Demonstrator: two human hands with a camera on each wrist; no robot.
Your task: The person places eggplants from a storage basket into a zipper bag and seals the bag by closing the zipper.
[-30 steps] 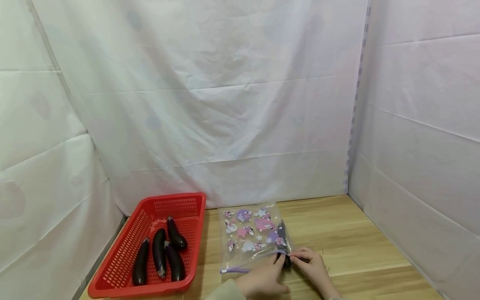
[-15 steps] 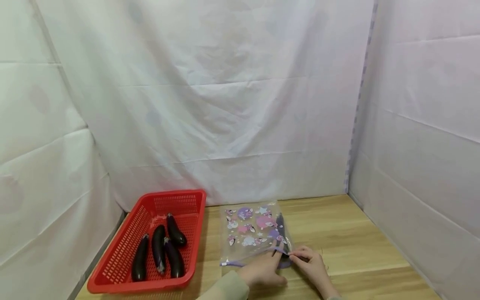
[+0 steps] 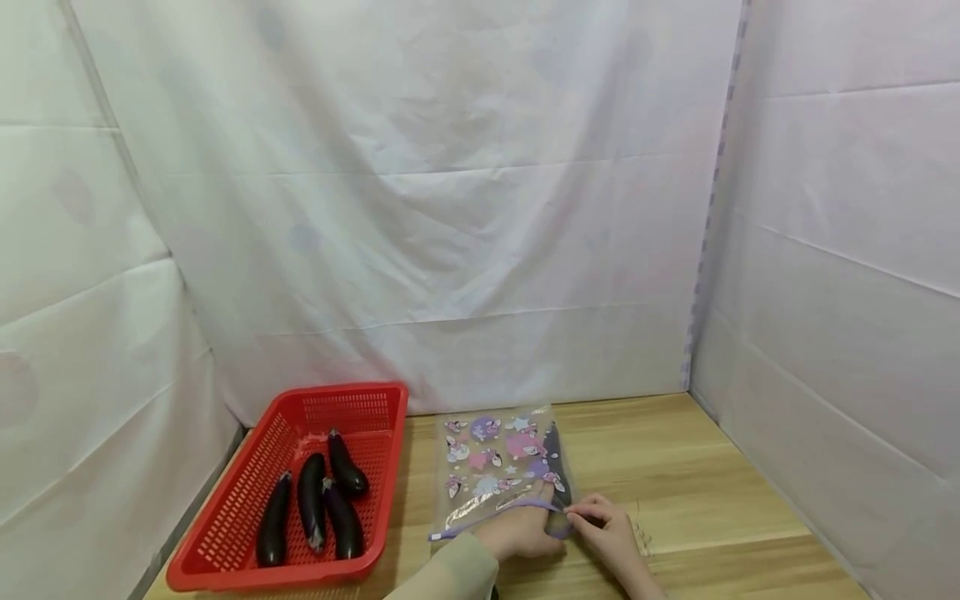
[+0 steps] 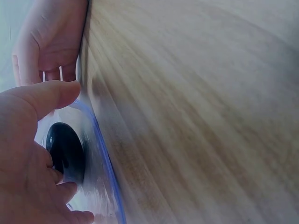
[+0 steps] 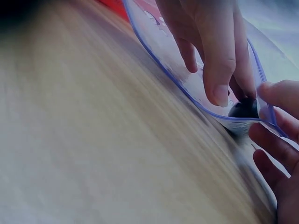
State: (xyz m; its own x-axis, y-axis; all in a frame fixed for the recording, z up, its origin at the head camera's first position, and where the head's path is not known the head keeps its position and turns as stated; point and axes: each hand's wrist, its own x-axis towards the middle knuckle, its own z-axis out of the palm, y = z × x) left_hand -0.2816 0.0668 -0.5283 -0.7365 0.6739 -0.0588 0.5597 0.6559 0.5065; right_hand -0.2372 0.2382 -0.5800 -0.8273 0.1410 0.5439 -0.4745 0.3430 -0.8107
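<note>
Currently: left hand [image 3: 517,531] — fingers apart, touching bagged eggplant [image 4: 66,149] | right hand [image 3: 611,533] — pinching bag's rim [image 4: 112,175]

Free room over tabletop [image 3: 697,475] right of bag [image 3: 480,477]; leftward obstacle: red basket [image 3: 382,525], 4 eggplants [image 3: 311,498] inside.

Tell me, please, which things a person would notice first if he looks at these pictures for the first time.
Probably the eye goes first to the bright red basket on the left in the head view, with four dark eggplants in it. Next, to its right, comes the clear printed bag, with another eggplant along its right side. At its opening, the left hand reaches inside, while the right hand pinches the edge.
</note>
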